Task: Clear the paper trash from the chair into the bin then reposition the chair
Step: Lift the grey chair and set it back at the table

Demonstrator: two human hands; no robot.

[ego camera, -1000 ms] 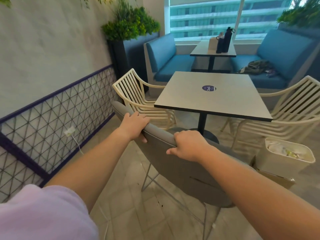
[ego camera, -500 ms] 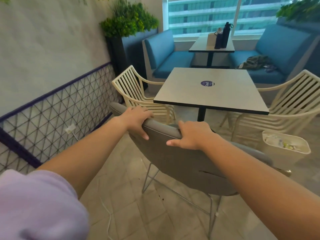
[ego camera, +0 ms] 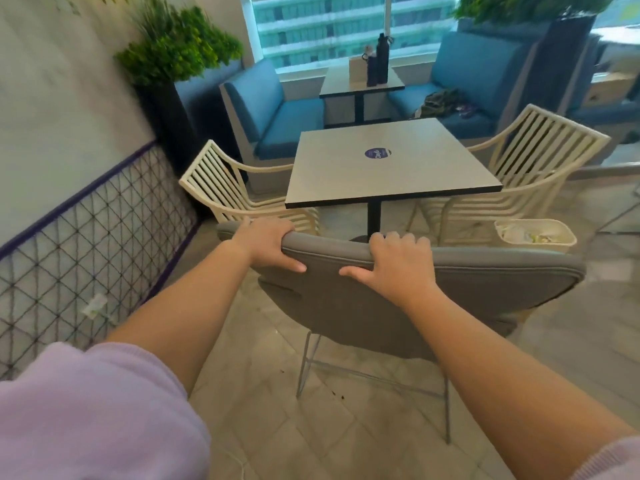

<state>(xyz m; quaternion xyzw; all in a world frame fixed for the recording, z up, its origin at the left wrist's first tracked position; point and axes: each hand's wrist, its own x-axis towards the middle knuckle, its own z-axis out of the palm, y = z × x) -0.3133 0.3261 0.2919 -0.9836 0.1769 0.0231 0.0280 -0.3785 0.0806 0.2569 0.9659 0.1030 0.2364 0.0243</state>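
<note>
Grey chair [ego camera: 363,306] on tiled floor [ego camera: 263,427], both hands gripping backrest.

- We see the chair [ego camera: 381,306] has matt grey cloth and thin metal legs.
- The table [ego camera: 346,174] looks smooth, matt.
- The bin [ego camera: 568,239] looks plastic.

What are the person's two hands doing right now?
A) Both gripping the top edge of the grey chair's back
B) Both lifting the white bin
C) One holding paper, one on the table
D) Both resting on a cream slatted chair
A: the left hand and right hand both curl over the top edge of the grey chair; the bin stands untouched.
</note>
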